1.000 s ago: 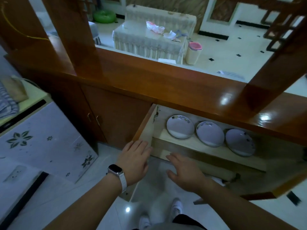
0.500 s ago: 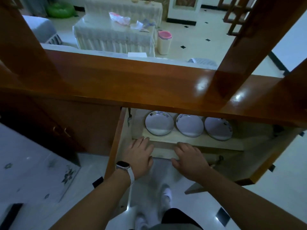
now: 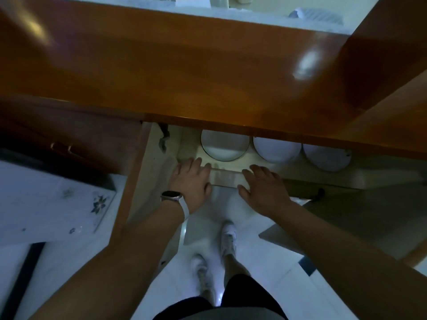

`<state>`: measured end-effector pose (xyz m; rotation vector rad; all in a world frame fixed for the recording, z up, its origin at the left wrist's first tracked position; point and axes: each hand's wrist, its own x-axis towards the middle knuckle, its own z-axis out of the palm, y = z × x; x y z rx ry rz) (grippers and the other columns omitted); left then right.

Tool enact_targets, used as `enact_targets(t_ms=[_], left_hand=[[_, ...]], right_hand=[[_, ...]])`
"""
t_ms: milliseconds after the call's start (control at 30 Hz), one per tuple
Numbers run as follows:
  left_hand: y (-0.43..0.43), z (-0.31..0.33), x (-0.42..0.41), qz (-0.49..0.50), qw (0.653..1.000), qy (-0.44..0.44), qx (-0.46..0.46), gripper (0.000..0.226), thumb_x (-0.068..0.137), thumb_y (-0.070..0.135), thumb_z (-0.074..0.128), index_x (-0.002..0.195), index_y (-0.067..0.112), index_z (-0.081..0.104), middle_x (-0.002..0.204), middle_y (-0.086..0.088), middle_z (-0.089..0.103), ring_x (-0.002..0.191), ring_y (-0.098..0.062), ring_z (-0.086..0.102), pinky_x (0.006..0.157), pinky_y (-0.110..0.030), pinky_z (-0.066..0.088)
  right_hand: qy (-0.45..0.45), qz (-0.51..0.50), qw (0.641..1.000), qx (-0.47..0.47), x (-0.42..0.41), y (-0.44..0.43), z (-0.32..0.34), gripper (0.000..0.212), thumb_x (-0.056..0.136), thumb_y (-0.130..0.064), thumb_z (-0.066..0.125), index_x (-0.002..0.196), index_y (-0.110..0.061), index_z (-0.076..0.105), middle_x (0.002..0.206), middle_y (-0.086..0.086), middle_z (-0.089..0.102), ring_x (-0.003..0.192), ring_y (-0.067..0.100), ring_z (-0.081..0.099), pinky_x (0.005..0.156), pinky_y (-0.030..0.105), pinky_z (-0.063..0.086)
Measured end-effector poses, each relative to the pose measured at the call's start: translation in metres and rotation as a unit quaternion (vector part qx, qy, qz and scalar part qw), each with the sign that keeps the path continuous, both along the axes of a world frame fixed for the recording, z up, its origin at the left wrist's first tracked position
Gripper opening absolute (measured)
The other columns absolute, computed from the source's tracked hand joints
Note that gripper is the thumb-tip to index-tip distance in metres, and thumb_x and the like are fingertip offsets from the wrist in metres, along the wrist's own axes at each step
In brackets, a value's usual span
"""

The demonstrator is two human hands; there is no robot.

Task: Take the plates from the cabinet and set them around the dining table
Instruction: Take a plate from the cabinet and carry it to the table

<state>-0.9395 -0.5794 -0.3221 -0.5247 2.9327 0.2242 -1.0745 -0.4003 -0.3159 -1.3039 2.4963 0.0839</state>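
Observation:
Three white plates lie side by side on a pale shelf (image 3: 231, 174) inside the open wooden cabinet: a left plate (image 3: 224, 147), a middle plate (image 3: 276, 151) and a right plate (image 3: 325, 159). The glossy cabinet top (image 3: 208, 72) hides their far halves. My left hand (image 3: 190, 183), with a watch on the wrist, reaches toward the shelf's front edge just below the left plate, fingers spread. My right hand (image 3: 263, 188) is beside it, fingers apart, near the shelf edge below the gap between the left and middle plates. Neither hand holds anything.
The left cabinet door (image 3: 141, 181) stands open next to my left arm, and the right door (image 3: 346, 225) swings out on the right. A white floral-patterned surface (image 3: 57, 199) sits to the left. My feet in white shoes (image 3: 215, 257) stand on pale floor tiles.
The view has closed in and tipped down, so the cabinet top now covers more of the plates. Both hands have moved forward to the shelf edge.

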Motion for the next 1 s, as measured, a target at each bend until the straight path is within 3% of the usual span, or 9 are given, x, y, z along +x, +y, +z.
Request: enact_targets(t_ms=[167, 333, 500, 600, 700, 800, 867, 933, 1000], left_hand=[[-0.008, -0.035, -0.029, 0.038, 0.999, -0.020, 0.018, 0.058, 0.086, 0.041, 0.038, 0.139, 0.017, 0.043, 0.148, -0.014, 0.037, 0.136, -0.036, 0.030, 0.105, -0.050, 0.028], [-0.012, -0.077, -0.046, 0.096, 0.994, -0.009, 0.049, 0.055, 0.090, 0.038, 0.044, 0.142, 0.019, 0.039, 0.150, -0.009, 0.035, 0.136, -0.032, 0.028, 0.107, -0.047, 0.024], [-0.024, -0.122, -0.063, 0.161, 0.984, -0.002, 0.072, 0.050, 0.089, 0.037, 0.047, 0.135, 0.016, 0.045, 0.138, -0.009, 0.047, 0.124, -0.032, 0.041, 0.095, -0.044, 0.037], [-0.030, -0.149, -0.077, 0.225, 0.962, 0.016, 0.150, 0.053, 0.090, 0.038, 0.051, 0.136, 0.014, 0.044, 0.135, -0.013, 0.049, 0.119, -0.035, 0.047, 0.089, -0.043, 0.045], [-0.031, -0.168, -0.095, 0.291, 0.910, 0.090, 0.283, 0.050, 0.089, 0.035, 0.058, 0.134, 0.018, 0.045, 0.125, -0.011, 0.055, 0.110, -0.029, 0.054, 0.090, -0.038, 0.047], [-0.033, -0.176, -0.117, 0.428, 0.772, 0.163, 0.440, 0.036, 0.088, 0.025, 0.062, 0.122, 0.019, 0.048, 0.095, 0.001, 0.061, 0.089, -0.019, 0.059, 0.081, -0.030, 0.046], [-0.039, -0.185, -0.129, 0.486, 0.691, 0.199, 0.497, 0.020, 0.082, 0.021, 0.064, 0.101, 0.022, 0.056, 0.081, 0.005, 0.062, 0.082, -0.023, 0.063, 0.077, -0.034, 0.051], [-0.043, -0.192, -0.135, 0.474, 0.674, 0.216, 0.524, 0.012, 0.081, 0.015, 0.063, 0.090, 0.023, 0.061, 0.079, 0.003, 0.065, 0.077, -0.023, 0.062, 0.070, -0.033, 0.052], [-0.045, -0.194, -0.139, 0.460, 0.670, 0.218, 0.540, 0.015, 0.087, 0.007, 0.059, 0.096, 0.019, 0.059, 0.085, 0.001, 0.064, 0.077, -0.021, 0.059, 0.057, -0.022, 0.047]], right_hand=[[0.020, 0.000, 1.000, 0.012, -0.029, -0.009, -0.040, 0.056, 0.088, -0.049, 0.041, 0.122, -0.011, 0.062, 0.120, 0.015, 0.061, 0.105, 0.035, 0.058, 0.081, 0.042, 0.047], [0.011, -0.027, 1.000, 0.006, -0.050, -0.018, -0.087, 0.054, 0.095, -0.050, 0.041, 0.133, -0.014, 0.052, 0.134, 0.011, 0.052, 0.118, 0.031, 0.051, 0.091, 0.041, 0.042], [-0.009, -0.089, 0.996, -0.032, -0.063, -0.030, -0.129, 0.050, 0.094, -0.046, 0.048, 0.125, -0.007, 0.056, 0.121, 0.016, 0.059, 0.109, 0.034, 0.056, 0.082, 0.042, 0.048], [-0.074, -0.188, 0.977, -0.062, -0.072, -0.041, -0.145, 0.049, 0.095, -0.043, 0.049, 0.128, -0.007, 0.053, 0.124, 0.016, 0.056, 0.112, 0.034, 0.053, 0.086, 0.043, 0.047], [-0.155, -0.272, 0.945, -0.094, -0.080, -0.048, -0.163, 0.052, 0.095, -0.042, 0.050, 0.134, -0.007, 0.047, 0.128, 0.016, 0.054, 0.115, 0.034, 0.054, 0.092, 0.044, 0.046], [-0.203, -0.312, 0.919, -0.133, -0.087, -0.056, -0.182, 0.058, 0.094, -0.044, 0.051, 0.139, -0.008, 0.042, 0.131, 0.015, 0.055, 0.117, 0.031, 0.056, 0.095, 0.041, 0.046], [-0.228, -0.339, 0.900, -0.154, -0.091, -0.064, -0.191, 0.057, 0.094, -0.043, 0.052, 0.138, -0.008, 0.043, 0.127, 0.013, 0.059, 0.111, 0.026, 0.058, 0.089, 0.032, 0.043], [-0.264, -0.370, 0.871, -0.187, -0.094, -0.073, -0.199, 0.051, 0.094, -0.038, 0.056, 0.133, -0.007, 0.046, 0.119, 0.010, 0.064, 0.101, 0.019, 0.058, 0.082, 0.027, 0.040], [-0.289, -0.388, 0.843, -0.235, -0.094, -0.080, -0.207, 0.044, 0.093, -0.033, 0.060, 0.127, -0.006, 0.050, 0.115, 0.007, 0.066, 0.101, 0.018, 0.061, 0.082, 0.027, 0.044]])
